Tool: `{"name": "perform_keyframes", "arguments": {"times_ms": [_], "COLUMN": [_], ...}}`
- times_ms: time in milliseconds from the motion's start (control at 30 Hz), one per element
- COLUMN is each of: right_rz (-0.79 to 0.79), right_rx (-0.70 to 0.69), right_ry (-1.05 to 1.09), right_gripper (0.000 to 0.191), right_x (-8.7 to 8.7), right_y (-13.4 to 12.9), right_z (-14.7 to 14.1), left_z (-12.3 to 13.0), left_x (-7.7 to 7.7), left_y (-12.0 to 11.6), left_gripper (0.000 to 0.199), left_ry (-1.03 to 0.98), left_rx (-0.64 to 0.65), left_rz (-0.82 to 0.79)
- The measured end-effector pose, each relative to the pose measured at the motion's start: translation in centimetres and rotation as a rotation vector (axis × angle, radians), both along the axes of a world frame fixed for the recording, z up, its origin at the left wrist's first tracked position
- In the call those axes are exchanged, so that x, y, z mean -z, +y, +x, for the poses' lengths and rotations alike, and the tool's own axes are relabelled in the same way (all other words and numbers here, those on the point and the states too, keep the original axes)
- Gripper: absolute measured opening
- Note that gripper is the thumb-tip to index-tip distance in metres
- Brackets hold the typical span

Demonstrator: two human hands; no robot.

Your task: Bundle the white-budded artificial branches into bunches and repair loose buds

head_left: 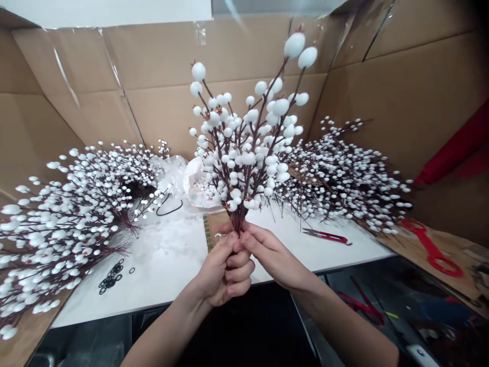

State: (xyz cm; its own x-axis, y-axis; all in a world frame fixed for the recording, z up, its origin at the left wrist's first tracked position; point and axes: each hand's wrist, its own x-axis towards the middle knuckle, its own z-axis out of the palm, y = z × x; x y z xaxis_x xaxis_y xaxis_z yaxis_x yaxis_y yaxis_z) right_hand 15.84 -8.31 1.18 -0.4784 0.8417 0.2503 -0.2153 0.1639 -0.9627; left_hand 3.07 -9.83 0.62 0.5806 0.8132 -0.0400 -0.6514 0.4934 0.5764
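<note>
A bunch of artificial white berry stems (248, 137) stands upright in front of me, its brown stalks gathered at the bottom. My left hand (225, 272) is closed in a fist round the lower stalks. Against it, my right hand (271, 255) pinches the stalks with thumb and fingers just above the fist. The stalk ends are hidden inside my hands. Below the bunch, a piece of cardboard with green printing (208, 232) lies on the white table (160, 270).
Berry-stem bundles (76, 214) are heaped at the left, with another pile (344, 178) at the right. Small black rubber rings (110, 278) lie at the left front. Red-handled snips (326, 236), a red tool (431, 247) and a plastic bag (196, 183) are also around. Cardboard walls (160, 66) enclose the table.
</note>
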Motion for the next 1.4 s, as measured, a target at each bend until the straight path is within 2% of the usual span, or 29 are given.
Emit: {"name": "perform_keyframes", "arguments": {"times_ms": [67,267,433,567,700,800,900,967,1033,1133,1233,1300,1400], "right_rz": [-0.042,-0.11,-0.371,-0.361,-0.342,-0.315,-0.266,-0.226,-0.214,-0.278,-0.338,-0.343,-0.306], "right_rx": [-0.014,0.088,0.116,0.168,0.124,0.085,0.038,0.068,0.076,0.003,-0.048,-0.053,-0.025], "right_ry": [0.026,0.136,0.06,0.093,0.131,0.145,0.22,0.315,0.388,0.427,0.458,0.468,0.477], "right_gripper": [0.026,0.028,0.045,0.048,0.045,0.041,0.037,0.036,0.034,0.032,0.033,0.034,0.035], "right_x": [-0.1,-0.3,-0.2,0.4,0.8,0.7,0.7,0.7,0.8,0.9,1.0,1.2,1.5], "right_y": [0.4,1.0,0.2,0.1,0.4,0.7,1.1,1.4,1.5,1.3,0.7,0.3,-0.2], "right_z": [0.1,-0.7,-0.7,-0.6,-0.6,-0.8,-0.8,-0.7,-0.7,-1.1,-2.3,-3.3,-4.6], "left_z": [0.0,1.0,1.3,1.0,1.2,1.2,0.4,-0.7,-1.9,-2.9,-2.6,-2.1,-1.5], "left_x": [0.0,1.0,2.2,3.0,2.5,1.6,1.0,0.8,0.6,0.3,-0.1,-0.4,-0.6], "left_y": [0.3,1.5,1.5,1.4,1.0,0.4,-0.2,-0.6,-0.7,-0.6,-0.5,-0.4,-0.1], "left_gripper": [0.035,0.037,0.03,0.029,0.032,0.037,0.042,0.036,0.032,0.026,0.02,0.019,0.023], "left_ry": [0.006,0.086,0.172,0.286,0.406,0.616,0.947,1.18,1.288,1.249,1.104,0.983,0.828], "left_rx": [0.008,-0.015,-0.076,-0.106,-0.162,-0.265,-0.362,-0.445,-0.531,-0.76,-0.976,-1.008,-0.981], "left_rz": [0.011,0.147,0.342,0.436,0.486,0.514,0.648,0.747,0.764,0.713,0.646,0.566,0.434]}}
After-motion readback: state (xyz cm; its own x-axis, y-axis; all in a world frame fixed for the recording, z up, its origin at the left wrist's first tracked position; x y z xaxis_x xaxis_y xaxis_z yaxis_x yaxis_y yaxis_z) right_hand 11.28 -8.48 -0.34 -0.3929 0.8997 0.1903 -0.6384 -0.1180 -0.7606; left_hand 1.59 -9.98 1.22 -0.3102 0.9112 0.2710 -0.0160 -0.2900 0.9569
